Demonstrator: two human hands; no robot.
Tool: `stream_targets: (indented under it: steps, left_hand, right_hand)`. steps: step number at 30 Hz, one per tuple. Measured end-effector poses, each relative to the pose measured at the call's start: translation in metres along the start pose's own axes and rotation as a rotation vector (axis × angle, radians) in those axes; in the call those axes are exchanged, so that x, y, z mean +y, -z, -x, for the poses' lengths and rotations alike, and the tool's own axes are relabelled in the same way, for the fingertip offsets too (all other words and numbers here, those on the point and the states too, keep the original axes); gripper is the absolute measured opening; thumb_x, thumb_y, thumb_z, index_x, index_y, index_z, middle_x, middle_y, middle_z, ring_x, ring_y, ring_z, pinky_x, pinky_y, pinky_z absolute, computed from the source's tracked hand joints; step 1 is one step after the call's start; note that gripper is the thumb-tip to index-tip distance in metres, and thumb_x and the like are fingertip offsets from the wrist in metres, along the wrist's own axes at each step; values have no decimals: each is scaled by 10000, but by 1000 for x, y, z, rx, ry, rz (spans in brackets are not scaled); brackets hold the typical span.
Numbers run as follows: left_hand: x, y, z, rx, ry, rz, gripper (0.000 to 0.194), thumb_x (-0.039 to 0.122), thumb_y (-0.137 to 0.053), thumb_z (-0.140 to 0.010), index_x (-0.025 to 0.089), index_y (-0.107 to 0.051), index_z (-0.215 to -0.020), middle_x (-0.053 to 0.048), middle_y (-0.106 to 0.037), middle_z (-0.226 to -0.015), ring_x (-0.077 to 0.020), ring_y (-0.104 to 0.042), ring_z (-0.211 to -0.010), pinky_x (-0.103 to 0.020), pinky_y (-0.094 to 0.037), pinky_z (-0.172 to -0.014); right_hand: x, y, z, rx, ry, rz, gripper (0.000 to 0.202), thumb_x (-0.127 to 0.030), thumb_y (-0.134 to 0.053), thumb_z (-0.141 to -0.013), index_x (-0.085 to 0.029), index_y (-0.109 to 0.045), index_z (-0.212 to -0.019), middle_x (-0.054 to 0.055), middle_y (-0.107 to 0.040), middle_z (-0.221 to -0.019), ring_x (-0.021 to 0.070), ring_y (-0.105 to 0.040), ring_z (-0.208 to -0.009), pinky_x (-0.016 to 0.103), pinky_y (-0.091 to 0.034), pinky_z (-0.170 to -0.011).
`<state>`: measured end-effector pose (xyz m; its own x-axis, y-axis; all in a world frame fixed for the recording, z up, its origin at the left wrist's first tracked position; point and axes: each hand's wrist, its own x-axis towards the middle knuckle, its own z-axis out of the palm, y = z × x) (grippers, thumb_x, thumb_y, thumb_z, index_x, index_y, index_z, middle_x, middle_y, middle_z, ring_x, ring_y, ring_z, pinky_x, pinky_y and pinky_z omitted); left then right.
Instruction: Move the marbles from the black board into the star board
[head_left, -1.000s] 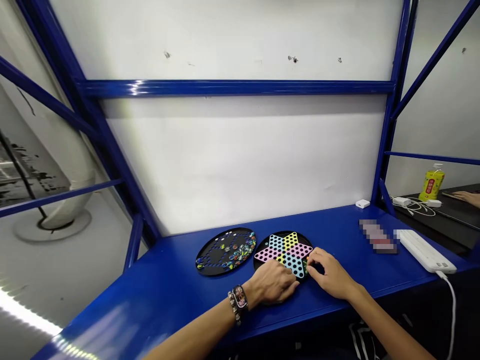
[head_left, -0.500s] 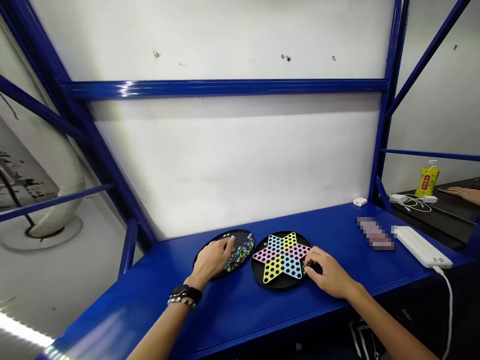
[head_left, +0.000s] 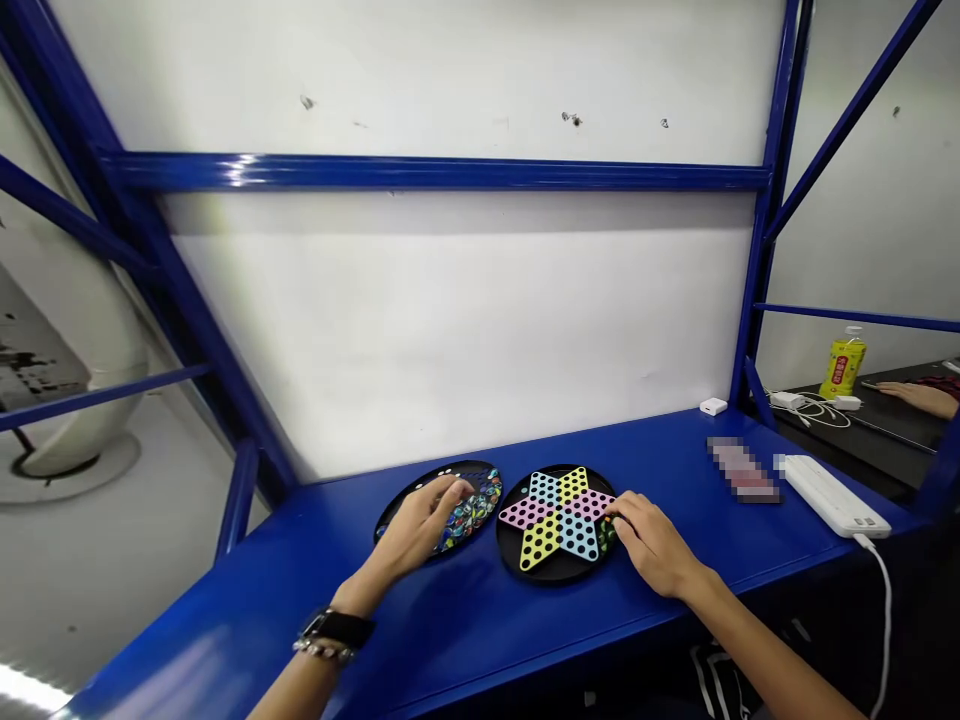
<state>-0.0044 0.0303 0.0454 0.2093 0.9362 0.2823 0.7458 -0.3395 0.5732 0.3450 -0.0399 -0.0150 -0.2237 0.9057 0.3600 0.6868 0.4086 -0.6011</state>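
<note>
A round black tray [head_left: 384, 517] holds many colourful glass marbles [head_left: 472, 515], with some pale pieces near its back rim. Over its left part hovers my left hand [head_left: 416, 525], fingers loosely bent and thumb apart, with no object visible in it. Right of this tray lies a round black Chinese checkers board [head_left: 556, 515] with a star of pink, yellow and blue points full of holes. My right hand [head_left: 654, 545] is at the board's right edge, its fingertips closed together near a few green marbles [head_left: 606, 535]; anything between them is hidden.
Both trays rest on a blue tabletop [head_left: 450, 630] framed by blue metal bars. To the right lie a pixelated phone-like thing [head_left: 742, 470], a white power bank [head_left: 831, 497] with a cable, and a small white adapter [head_left: 713, 406]. Beyond, another person's hand [head_left: 919, 397] rests near a yellow bottle [head_left: 843, 365].
My left hand has drawn back slightly to the left, showing more of the marbles. My right hand remains at the board's edge, its finger and thumb closer together. The view has shifted a little.
</note>
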Motion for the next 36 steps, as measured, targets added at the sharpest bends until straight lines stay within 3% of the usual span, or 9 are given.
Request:
stream_targets:
  steps: [3,6,14,18,21,24,26,29,36]
  left_hand:
    - [29,-14,5,-19,-124,9,525,600,-333,-979,217,-685,-911,-29,-725,-906,-205,-636,-821,-285,-501,-759]
    - [50,-28,12,-78,-189,19,511,568,-317,-1004,218,-675,-900,-32,-705,-885,-205,-618,-823,-304,-489,-768]
    - [62,-43,18,-168,-236,39,507,556,-289,-1029,219,-647,-905,-40,-683,-915,-206,-592,-833,-326,-472,-793]
    - [73,-51,18,-196,-278,-3,513,549,-279,-1036,210,-621,-859,-36,-653,-866,-192,-575,-799,-321,-470,-769]
    - [88,-67,19,-216,-336,-79,428,489,-327,-1039,214,-627,-905,-33,-649,-903,-186,-589,-821,-316,-477,-770]
    - [105,-95,16,-201,-437,-202,257,400,-448,-1005,232,-623,-1091,-56,-647,-1080,-215,-607,-969,-356,-490,-864]
    - [116,-115,11,-194,-508,-303,276,387,-516,-972,229,-591,-1187,-77,-627,-1161,-246,-588,-1062,-395,-484,-927]
    - [131,-136,1,-217,-550,-447,291,418,-543,-959,198,-587,-1143,-99,-621,-1147,-269,-582,-1061,-421,-486,-928]
    - [135,-146,-6,-267,-469,-563,285,439,-474,-985,183,-543,-1088,-111,-603,-1100,-249,-630,-924,-383,-514,-783]
  right_hand:
    - [-8,-3,0,-49,19,129,215,-321,-469,-981,-261,-635,-1104,64,-647,-1127,254,-600,-1030,460,-466,-969]
    - [-14,-5,-4,-60,42,236,267,-403,-585,-913,-249,-620,-1129,87,-627,-1183,290,-574,-1069,505,-445,-986]
    - [-7,-10,-11,11,26,350,329,-500,-637,-852,-216,-598,-1014,88,-618,-1074,280,-568,-968,443,-467,-868]
    - [-9,-13,-10,-6,42,313,276,-456,-640,-852,-223,-576,-985,76,-616,-1065,270,-583,-959,421,-473,-847]
    - [-6,-11,-10,-7,-5,177,300,-443,-633,-857,-240,-565,-1067,62,-607,-1090,255,-611,-967,391,-491,-832]
    - [6,-8,-9,106,-81,48,271,-345,-578,-871,-251,-543,-1124,52,-609,-1098,223,-628,-932,364,-508,-824]
    - [16,-6,-8,215,-148,16,250,-270,-512,-866,-245,-537,-1113,55,-611,-1097,205,-626,-864,366,-519,-800]
    - [26,-3,-7,303,-206,-16,257,-235,-440,-867,-240,-545,-1102,54,-619,-1081,193,-622,-793,376,-529,-777]
    - [22,-2,-5,284,-207,-31,231,-271,-419,-895,-253,-577,-1064,39,-632,-1082,184,-637,-767,376,-534,-781]
